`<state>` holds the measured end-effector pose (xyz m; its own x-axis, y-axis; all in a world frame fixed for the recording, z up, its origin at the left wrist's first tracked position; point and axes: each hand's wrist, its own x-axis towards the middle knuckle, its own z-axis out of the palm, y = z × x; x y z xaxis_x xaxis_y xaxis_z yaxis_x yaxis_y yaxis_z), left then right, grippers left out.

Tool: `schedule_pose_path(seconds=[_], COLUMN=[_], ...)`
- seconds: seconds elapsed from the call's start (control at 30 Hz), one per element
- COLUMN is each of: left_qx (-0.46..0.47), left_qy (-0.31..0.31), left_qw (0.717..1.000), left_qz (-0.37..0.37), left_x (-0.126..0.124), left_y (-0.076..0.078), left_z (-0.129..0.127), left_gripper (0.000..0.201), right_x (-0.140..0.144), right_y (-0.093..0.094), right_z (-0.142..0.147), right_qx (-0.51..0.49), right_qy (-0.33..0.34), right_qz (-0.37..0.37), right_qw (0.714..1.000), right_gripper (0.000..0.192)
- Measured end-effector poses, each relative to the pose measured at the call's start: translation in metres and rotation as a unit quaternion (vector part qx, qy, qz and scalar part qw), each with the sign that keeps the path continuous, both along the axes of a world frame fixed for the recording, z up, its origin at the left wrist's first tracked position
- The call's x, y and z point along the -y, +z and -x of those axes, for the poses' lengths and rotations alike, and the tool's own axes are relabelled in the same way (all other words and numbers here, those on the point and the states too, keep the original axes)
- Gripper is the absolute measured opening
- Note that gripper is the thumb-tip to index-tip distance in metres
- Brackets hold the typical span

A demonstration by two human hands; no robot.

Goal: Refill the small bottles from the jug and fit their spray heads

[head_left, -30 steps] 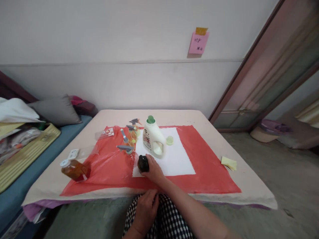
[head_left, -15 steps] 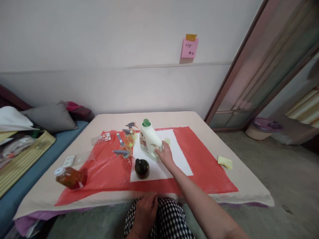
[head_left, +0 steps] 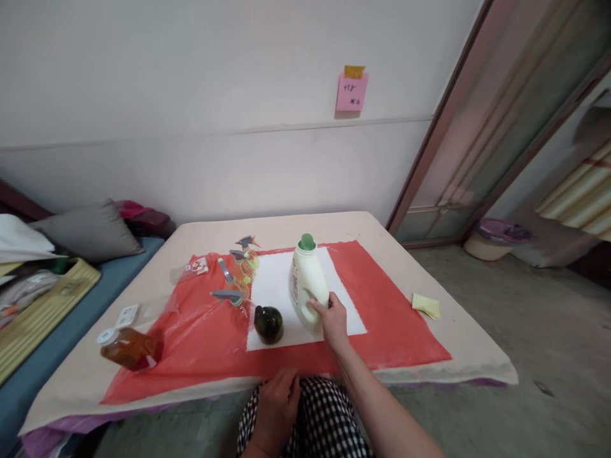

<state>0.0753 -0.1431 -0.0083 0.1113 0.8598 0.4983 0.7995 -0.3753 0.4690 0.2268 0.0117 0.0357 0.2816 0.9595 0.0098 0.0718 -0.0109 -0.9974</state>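
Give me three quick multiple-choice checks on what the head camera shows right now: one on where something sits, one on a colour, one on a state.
1. Where is the dark round bottle?
A. On the white sheet, left of the white jug
B. On the floor
C. On the blue bench

2. What colour is the cap of the white jug?
A. Red
B. Green
C. Black

3. What is the right hand doing?
A. Resting on the lap
B. Holding the yellow note pad
C. Gripping the white jug by its handle

Answers:
1 A: it stands at the near left edge of the white sheet, beside the jug.
2 B: the cap on top is green.
3 C: its fingers wrap the jug's handle, while the left hand lies on the checked lap.
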Motion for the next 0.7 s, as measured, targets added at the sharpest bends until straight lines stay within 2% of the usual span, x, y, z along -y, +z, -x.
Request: schedule_pose_path(seconds=[0.13, 0.4, 0.53, 0.7], left_qx=[-0.002, -0.013, -0.013, -0.007], left_qy=[-0.002, 0.006, 0.011, 0.018], left_qw=[1.0, 1.0, 1.0, 0.999], left_qz=[0.001, -0.016, -0.023, -0.039], left_x=[0.0, -0.002, -0.003, -0.004], left_y=[-0.002, -0.005, -0.005, -0.006], left_z=[0.0, 0.001, 0.002, 0.0], left_gripper=[0.031, 0.035, 0.035, 0.034], right_x=[0.011, 0.016, 0.041, 0.083], right_y=[0.001, 0.001, -0.009, -0.018], right_z=[0.002, -0.001, -0.02, -0.056], right_qx=[0.01, 0.081, 0.14, 0.288], right_qy=[-0.02, 0.014, 0.04, 0.086], right_qz=[0.008, 0.0, -0.004, 0.028], right_qw=[1.0, 0.997, 0.989, 0.953], right_gripper=[0.039, 0.041, 0.049, 0.041])
